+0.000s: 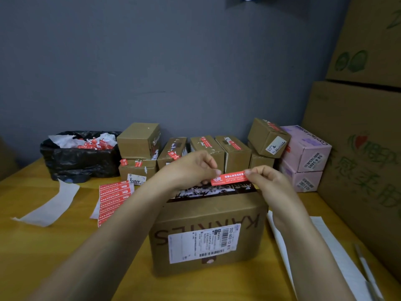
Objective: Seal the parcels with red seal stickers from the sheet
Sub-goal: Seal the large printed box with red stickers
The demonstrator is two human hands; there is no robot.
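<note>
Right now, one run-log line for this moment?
step: sealing | left hand: pinches red seal sticker | right hand: pinches its other end | position: over front parcel, far top edge | sticker sheet: on table

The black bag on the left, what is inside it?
The black bag holds crumpled white paper and red sticker scraps at its top. Anything deeper is covered by them and the bag's wall.

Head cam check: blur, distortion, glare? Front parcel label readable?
Head view: wide-angle bowing tilts the stacked cartons at right; dim, even light, no glare; red seal sticker pinched by left hand and right hand looks soft; shipping label on the front parcel shows barcode and large digits, fine print smeared.
</note>
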